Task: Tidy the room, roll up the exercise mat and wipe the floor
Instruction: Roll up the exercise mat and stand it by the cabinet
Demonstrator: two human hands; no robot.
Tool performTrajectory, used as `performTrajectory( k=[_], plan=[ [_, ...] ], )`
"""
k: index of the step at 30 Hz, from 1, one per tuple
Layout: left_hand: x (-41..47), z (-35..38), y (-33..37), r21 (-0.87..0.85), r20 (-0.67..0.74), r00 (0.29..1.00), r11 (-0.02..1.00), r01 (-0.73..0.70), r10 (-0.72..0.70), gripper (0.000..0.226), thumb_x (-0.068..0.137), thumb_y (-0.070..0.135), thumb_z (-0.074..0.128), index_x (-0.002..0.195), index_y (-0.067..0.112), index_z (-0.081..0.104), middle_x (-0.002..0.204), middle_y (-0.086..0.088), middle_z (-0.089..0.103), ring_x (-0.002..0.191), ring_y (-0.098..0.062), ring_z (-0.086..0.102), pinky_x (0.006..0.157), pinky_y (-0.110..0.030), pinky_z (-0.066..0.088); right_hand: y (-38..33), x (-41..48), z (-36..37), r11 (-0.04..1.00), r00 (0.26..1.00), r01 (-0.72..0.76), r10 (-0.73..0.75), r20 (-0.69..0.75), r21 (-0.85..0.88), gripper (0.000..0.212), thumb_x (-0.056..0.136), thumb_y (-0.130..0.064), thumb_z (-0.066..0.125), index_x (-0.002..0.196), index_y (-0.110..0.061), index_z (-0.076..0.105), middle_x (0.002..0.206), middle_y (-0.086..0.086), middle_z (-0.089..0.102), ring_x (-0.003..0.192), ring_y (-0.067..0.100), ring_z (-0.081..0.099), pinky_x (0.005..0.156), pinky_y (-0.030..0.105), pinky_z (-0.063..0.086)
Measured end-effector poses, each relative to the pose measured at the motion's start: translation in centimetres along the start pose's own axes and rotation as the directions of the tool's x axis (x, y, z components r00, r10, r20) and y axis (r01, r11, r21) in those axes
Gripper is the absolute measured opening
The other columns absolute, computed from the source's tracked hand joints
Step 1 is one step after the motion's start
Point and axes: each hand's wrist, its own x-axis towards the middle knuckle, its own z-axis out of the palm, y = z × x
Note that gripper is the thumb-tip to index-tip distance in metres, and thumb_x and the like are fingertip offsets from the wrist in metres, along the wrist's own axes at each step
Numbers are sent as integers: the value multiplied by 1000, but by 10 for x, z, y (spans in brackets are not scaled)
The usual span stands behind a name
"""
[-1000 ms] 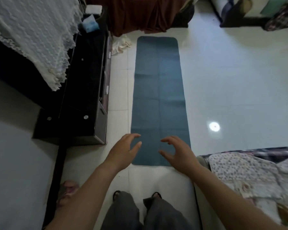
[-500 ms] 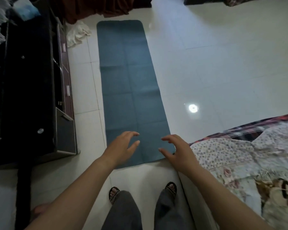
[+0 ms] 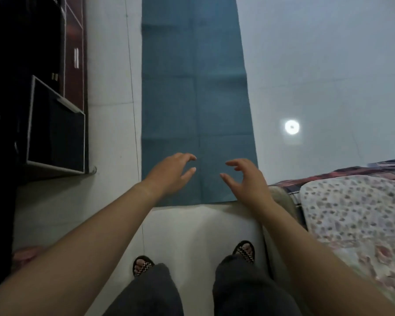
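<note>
- Exercise mat [image 3: 192,87] is lying flat, centre to top of frame.
- Left hand [image 3: 171,174] and right hand [image 3: 249,182] are hovering over its near end, loosely curled, empty.
- Rolling is likely beginning; next, grip near edge evenly.

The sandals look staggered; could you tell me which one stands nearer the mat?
The right sandal, beside the flowered bedding; it stands closer to the blue mat than the left sandal, set farther back.
</note>
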Motion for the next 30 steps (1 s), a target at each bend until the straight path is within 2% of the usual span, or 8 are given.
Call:
performTrajectory(
  k=[3, 5, 7, 13, 16, 20, 25, 30],
  plan=[
    [37, 63, -63, -83, -46, 997, 995, 58, -62, 38, 94, 32, 49, 130, 20, 46, 136, 1, 48, 124, -15, 45, 98, -26, 35, 65, 32, 77, 998, 998, -58, 58, 20, 7, 35, 83, -33, 67, 113, -17, 58, 116, -1, 57, 102, 13, 54, 84, 21, 37],
    [64, 106, -105, -184, -81, 992, 980, 82, -98, 40, 91, 27, 56, 129, 19, 48, 134, 2, 49, 122, -12, 46, 95, -20, 32, 108, 62, 129, 999, 998, -10, 12, 66, -35, 36, 82, -31, 68, 112, -14, 59, 116, 3, 57, 106, 17, 55, 87, 22, 37],
    [92, 147, -147, -178, -82, 993, 981, 72, -87, 43, 89, 26, 60, 129, 19, 48, 134, 3, 49, 123, -12, 45, 97, -19, 31, 149, 96, 175, 996, 995, 18, -9, 98, -84, 37, 83, -29, 68, 114, -11, 58, 118, 6, 57, 109, 21, 55, 90, 23, 37],
    [163, 268, -265, 230, -6, 990, 964, -133, 138, 49, 88, 26, 58, 135, 19, 45, 148, -2, 35, 134, -21, 34, 110, -35, 30, 249, 171, 282, 933, 968, 183, -117, 220, -310, 50, 84, -36, 64, 125, -11, 50, 134, 9, 43, 122, 26, 44, 101, 33, 36],
    [170, 325, -290, 352, 84, 990, 926, -135, 112, 59, 91, 35, 49, 145, 25, 27, 156, 2, 13, 143, -20, 15, 112, -44, 25, 281, 154, 323, 902, 958, 216, -121, 262, -374, 60, 85, -38, 62, 135, -13, 42, 150, 11, 25, 135, 29, 29, 110, 37, 28],
    [170, 348, -308, 463, 184, 973, 861, -211, 140, 64, 94, 43, 42, 148, 30, 11, 158, 4, -6, 145, -19, 1, 113, -44, 22, 310, 111, 347, 783, 906, 295, -46, 422, -548, 75, 90, -53, 44, 149, -27, 5, 157, -3, -14, 144, 22, -10, 115, 48, 5],
    [152, 360, -309, 440, 158, 982, 883, -165, 105, 74, 91, 48, 45, 148, 30, 3, 157, 3, -14, 144, -19, -8, 115, -46, 12, 315, 92, 350, 815, 909, 272, -43, 414, -512, 76, 88, -57, 44, 148, -31, 5, 156, -4, -15, 144, 21, -13, 116, 43, 1],
    [150, 354, -319, 512, 219, 964, 824, -243, 148, 86, 85, 54, 52, 148, 31, -2, 156, 4, -18, 144, -18, -11, 115, -41, 8, 322, 91, 348, 796, 912, 296, -71, 405, -528, 81, 84, -53, 55, 147, -33, 8, 157, -7, -11, 144, 18, -9, 118, 39, 5]
  ],
)
